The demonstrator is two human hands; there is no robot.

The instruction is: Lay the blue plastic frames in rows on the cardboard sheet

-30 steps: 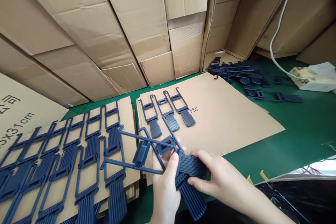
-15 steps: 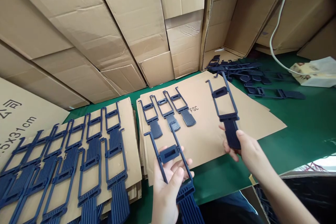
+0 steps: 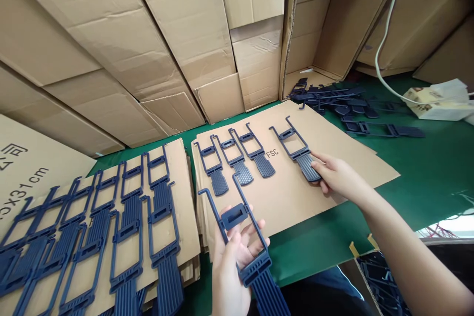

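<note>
My left hand (image 3: 231, 266) is closed around the frame of a dark blue plastic bracket (image 3: 255, 266), held tilted over the front edge of the cardboard sheet (image 3: 285, 202). My right hand (image 3: 335, 175) pinches the ribbed end of another blue bracket (image 3: 294, 144), which is low over the sheet, right of the FSC print; whether it touches the sheet I cannot tell. Three similar brackets lie side by side on the sheet, the nearest to that print being one (image 3: 255, 148) at the right of the row.
At the left, several blue brackets lie in rows on a cardboard stack (image 3: 187, 227). A loose pile of brackets (image 3: 333, 98) is at the back right, near a white cable (image 3: 385, 24) and a white-and-yellow packet (image 3: 433, 98). Cardboard boxes (image 3: 148, 49) line the back.
My right hand has lowered its bracket toward the sheet and moved it left. My left hand still holds its bracket, which has tilted slightly.
</note>
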